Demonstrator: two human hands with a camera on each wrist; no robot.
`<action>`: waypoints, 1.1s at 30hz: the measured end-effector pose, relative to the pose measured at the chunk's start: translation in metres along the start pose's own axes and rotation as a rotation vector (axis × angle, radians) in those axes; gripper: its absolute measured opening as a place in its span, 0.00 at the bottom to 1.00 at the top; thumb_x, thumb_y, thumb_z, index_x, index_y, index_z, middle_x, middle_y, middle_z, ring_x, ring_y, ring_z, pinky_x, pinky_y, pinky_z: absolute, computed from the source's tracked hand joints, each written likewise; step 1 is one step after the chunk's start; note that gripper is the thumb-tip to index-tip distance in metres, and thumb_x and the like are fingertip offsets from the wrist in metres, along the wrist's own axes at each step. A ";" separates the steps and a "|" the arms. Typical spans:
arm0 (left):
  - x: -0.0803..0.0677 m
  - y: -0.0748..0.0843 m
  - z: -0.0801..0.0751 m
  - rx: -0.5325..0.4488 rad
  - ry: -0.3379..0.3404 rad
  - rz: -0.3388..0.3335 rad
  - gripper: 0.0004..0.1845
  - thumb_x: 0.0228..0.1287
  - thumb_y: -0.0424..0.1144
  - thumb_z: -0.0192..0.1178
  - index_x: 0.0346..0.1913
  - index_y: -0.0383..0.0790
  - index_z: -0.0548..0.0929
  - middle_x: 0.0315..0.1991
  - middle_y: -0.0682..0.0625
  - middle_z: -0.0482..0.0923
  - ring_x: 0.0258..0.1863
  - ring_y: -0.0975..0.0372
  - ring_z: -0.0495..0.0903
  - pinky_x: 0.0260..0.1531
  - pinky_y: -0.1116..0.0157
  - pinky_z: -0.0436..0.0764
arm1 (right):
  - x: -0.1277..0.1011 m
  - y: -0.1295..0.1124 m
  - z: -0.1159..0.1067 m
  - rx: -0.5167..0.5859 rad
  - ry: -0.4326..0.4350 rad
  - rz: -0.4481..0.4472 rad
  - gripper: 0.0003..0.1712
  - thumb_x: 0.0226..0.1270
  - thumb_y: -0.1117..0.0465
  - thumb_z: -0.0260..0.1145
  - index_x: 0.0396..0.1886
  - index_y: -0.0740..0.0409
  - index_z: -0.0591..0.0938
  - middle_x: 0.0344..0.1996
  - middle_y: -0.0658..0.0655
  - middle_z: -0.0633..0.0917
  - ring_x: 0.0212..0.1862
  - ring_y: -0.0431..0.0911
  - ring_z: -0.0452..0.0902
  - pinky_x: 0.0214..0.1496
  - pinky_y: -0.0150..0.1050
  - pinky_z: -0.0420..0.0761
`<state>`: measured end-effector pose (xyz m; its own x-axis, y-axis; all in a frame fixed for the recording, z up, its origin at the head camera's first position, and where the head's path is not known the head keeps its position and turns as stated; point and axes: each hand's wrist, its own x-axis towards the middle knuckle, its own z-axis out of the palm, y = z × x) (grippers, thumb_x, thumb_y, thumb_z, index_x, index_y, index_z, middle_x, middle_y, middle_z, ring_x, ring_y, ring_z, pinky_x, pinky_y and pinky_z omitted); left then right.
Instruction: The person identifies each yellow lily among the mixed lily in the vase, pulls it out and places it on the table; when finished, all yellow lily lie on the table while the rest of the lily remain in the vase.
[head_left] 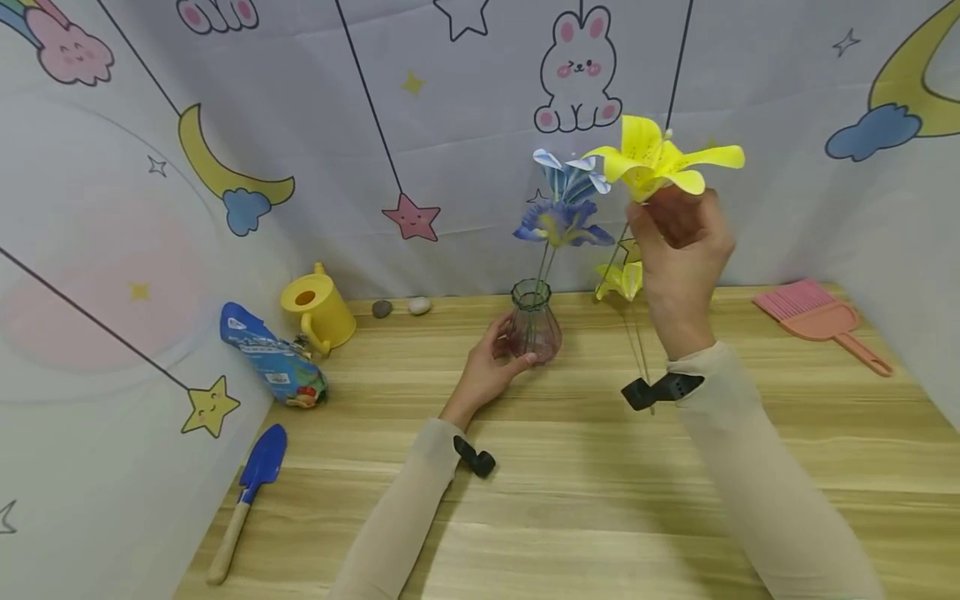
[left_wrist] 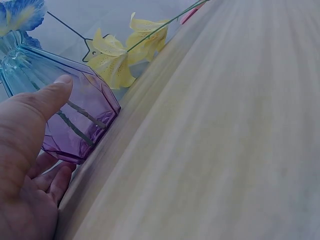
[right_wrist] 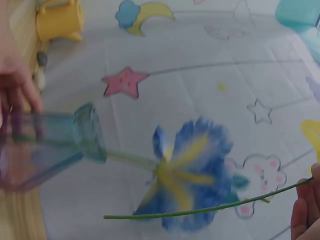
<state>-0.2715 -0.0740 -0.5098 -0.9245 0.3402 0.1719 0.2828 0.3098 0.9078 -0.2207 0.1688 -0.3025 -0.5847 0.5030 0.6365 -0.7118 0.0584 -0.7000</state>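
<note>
Head view shows me my left hand [head_left: 491, 367] curled round the belly of the glass vase [head_left: 534, 323], thumb on the near face and fingers wrapped behind it, with the vase standing upright on the wooden table [head_left: 585, 500]. From the left wrist I see the thumb [left_wrist: 47, 97] pressed flat on the purple lower wall of the vase [left_wrist: 82, 122], the other fingers tucked under its far side, and green stems showing through the glass. Blue flowers [head_left: 564, 204] rise out of the vase neck, just above my left grip. My right hand [head_left: 678, 250] is raised to the right of the vase and above it, fingers pinched on the stem of the yellow flowers [head_left: 652, 158]; the large bloom sits right over my fingertips, a smaller yellow bloom hangs below the hand, and the stem runs down past the wrist, clear of the vase. From the right wrist I see a thin green stem [right_wrist: 200, 210] held at my fingers [right_wrist: 305, 212], crossing in front of a blue flower [right_wrist: 192, 172]. Well left of my left grip stand a yellow watering can [head_left: 317, 308], a blue bag [head_left: 272, 357] and a blue trowel [head_left: 251, 492]; far right of my right grip lies a pink brush [head_left: 821, 317].
</note>
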 end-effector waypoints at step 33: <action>-0.003 -0.002 -0.003 0.003 0.013 0.005 0.45 0.71 0.45 0.74 0.85 0.59 0.61 0.78 0.40 0.72 0.71 0.45 0.80 0.72 0.46 0.79 | -0.059 0.123 -0.044 -0.685 -0.444 0.625 0.14 0.72 0.60 0.75 0.51 0.61 0.85 0.51 0.66 0.91 0.39 0.40 0.85 0.35 0.29 0.81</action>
<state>-0.2704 -0.0782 -0.5113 -0.9262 0.3304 0.1817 0.2884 0.3103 0.9058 -0.2563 0.1844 -0.4408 -0.9647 0.2564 0.0598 0.0630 0.4451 -0.8933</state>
